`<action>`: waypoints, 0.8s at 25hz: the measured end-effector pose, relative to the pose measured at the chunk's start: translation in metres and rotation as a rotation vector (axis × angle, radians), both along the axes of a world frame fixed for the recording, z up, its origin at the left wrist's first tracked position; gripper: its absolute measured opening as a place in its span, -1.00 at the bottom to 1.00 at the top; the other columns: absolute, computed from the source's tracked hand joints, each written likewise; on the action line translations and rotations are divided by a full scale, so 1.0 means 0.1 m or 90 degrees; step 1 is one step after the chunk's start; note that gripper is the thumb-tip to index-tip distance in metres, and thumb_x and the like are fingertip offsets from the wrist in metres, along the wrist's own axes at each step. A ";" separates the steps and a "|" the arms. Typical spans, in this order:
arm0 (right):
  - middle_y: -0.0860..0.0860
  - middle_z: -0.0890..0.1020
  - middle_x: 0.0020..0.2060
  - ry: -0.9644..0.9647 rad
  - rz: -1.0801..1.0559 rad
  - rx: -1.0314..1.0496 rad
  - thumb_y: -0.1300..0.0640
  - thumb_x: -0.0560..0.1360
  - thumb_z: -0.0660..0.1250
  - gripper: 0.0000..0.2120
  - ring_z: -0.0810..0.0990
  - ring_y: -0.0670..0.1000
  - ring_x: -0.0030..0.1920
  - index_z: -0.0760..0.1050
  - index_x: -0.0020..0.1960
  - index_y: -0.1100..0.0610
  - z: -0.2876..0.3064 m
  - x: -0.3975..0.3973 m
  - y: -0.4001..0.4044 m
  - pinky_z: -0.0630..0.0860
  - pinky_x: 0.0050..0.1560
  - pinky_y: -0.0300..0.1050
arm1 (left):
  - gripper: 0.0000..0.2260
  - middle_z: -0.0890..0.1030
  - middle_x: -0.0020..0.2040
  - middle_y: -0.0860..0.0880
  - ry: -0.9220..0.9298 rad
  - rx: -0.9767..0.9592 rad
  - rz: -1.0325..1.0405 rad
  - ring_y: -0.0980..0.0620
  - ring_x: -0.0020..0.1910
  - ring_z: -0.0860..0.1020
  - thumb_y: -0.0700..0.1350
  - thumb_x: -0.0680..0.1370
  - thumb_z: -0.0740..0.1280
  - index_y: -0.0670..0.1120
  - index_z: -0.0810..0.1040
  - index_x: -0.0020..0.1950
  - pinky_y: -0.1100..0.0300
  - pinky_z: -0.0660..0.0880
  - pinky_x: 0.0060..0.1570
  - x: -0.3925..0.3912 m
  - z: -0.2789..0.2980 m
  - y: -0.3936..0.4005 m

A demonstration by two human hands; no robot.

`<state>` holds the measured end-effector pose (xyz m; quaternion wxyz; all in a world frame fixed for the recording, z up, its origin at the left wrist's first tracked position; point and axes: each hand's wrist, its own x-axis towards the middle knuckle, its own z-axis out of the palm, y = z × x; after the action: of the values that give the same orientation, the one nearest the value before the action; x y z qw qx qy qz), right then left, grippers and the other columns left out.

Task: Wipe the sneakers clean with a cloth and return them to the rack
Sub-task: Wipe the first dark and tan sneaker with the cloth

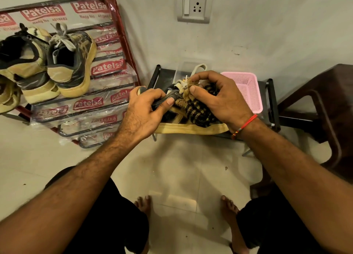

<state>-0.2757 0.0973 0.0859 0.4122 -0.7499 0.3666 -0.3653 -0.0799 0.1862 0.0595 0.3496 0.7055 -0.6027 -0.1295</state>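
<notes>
Left hand grips the sneaker collar, right hand pinches a striped cloth on it — more sneakers racked behind.

The clear plastic wrapping covering the shoe rack is displaying the brand name "Patelsa" in white letters on red labels, repeating across its shelves and back. Beneath several of these labels, small red print is reading "Regd No", followed by a number that is appearing as "4016662"; its digits are blurring and cannot be confirmed. No other legible text is showing anywhere else in view.
</notes>
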 end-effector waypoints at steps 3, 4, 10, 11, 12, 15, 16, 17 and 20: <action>-0.18 0.62 -0.16 -0.039 -0.020 0.021 0.10 0.53 0.44 -0.85 0.63 -0.14 -0.06 0.63 0.09 0.05 0.01 0.04 0.11 0.58 -0.01 -0.26 | -0.84 0.50 -0.18 0.22 0.061 0.031 0.027 -0.14 0.28 0.35 0.06 0.60 0.38 0.00 0.66 -0.05 -0.07 0.33 0.28 -0.07 0.08 0.03; -0.17 0.63 -0.16 -0.049 -0.027 0.029 0.10 0.52 0.44 -0.86 0.64 -0.14 -0.05 0.64 0.07 0.06 0.04 0.04 0.17 0.59 0.00 -0.25 | -0.86 0.51 -0.17 0.21 0.066 0.029 0.026 -0.15 0.31 0.33 0.06 0.59 0.39 0.02 0.66 -0.05 -0.09 0.34 0.29 -0.08 0.13 0.07; -0.17 0.64 -0.19 -0.102 -0.063 0.002 0.07 0.50 0.47 -0.84 0.64 -0.12 -0.06 0.64 0.07 0.05 0.22 -0.03 0.74 0.59 0.06 -0.14 | -0.80 0.58 -0.01 0.13 0.022 -0.008 0.058 -0.16 0.44 0.26 0.14 0.58 0.38 0.05 0.68 0.05 -0.20 0.40 0.29 -0.20 0.50 0.52; -0.17 0.65 -0.18 -0.115 -0.072 -0.001 0.06 0.50 0.47 -0.84 0.64 -0.11 -0.05 0.64 0.07 0.03 0.24 -0.03 0.81 0.59 0.07 -0.12 | -0.78 0.55 0.00 0.15 -0.004 -0.034 0.063 -0.16 0.45 0.25 0.13 0.58 0.38 0.03 0.69 0.09 -0.21 0.40 0.30 -0.21 0.54 0.56; -0.15 0.67 -0.16 -0.129 -0.080 -0.006 0.06 0.49 0.47 -0.84 0.65 -0.10 -0.04 0.64 0.06 0.03 0.29 -0.01 0.85 0.60 0.09 -0.09 | -0.76 0.54 0.01 0.15 -0.020 -0.063 0.071 -0.16 0.46 0.25 0.12 0.58 0.39 0.01 0.69 0.11 -0.20 0.39 0.30 -0.23 0.58 0.59; -0.07 0.70 -0.06 -0.201 -0.129 -0.006 0.05 0.50 0.46 -0.83 0.66 -0.07 0.03 0.64 0.08 0.04 0.46 0.02 0.79 0.61 0.15 -0.01 | -0.77 0.60 0.09 0.01 0.060 -0.088 0.117 -0.09 0.37 0.27 0.12 0.58 0.38 0.02 0.69 0.11 -0.07 0.39 0.26 -0.27 0.64 0.54; -0.05 0.70 -0.04 -0.228 -0.143 -0.008 0.07 0.51 0.46 -0.83 0.66 -0.06 0.04 0.64 0.08 0.07 0.50 0.01 0.74 0.61 0.15 -0.01 | -0.76 0.60 0.11 -0.04 0.099 -0.087 0.126 -0.07 0.35 0.27 0.12 0.59 0.37 0.01 0.70 0.11 -0.03 0.38 0.27 -0.29 0.66 0.48; -0.02 0.70 -0.02 -0.244 -0.151 -0.020 0.10 0.52 0.45 -0.83 0.66 -0.04 0.05 0.63 0.09 0.10 0.53 0.00 0.69 0.61 0.15 -0.01 | -0.75 0.61 0.14 -0.06 0.129 -0.087 0.129 -0.06 0.35 0.27 0.12 0.59 0.37 0.01 0.70 0.12 -0.01 0.35 0.29 -0.32 0.67 0.41; 0.03 0.69 -0.01 -0.242 -0.157 -0.043 0.12 0.53 0.43 -0.83 0.66 0.00 0.06 0.62 0.11 0.13 0.49 -0.14 0.61 0.61 0.14 0.01 | -0.77 0.63 0.14 -0.02 0.151 -0.098 0.125 -0.07 0.39 0.27 0.09 0.58 0.39 0.01 0.71 0.12 0.03 0.30 0.33 -0.44 0.67 0.23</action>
<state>-0.2899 0.1585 0.1351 0.4004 -0.6307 0.3588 -0.5596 -0.1243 0.2096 0.1262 0.4824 0.7117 -0.4936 -0.1308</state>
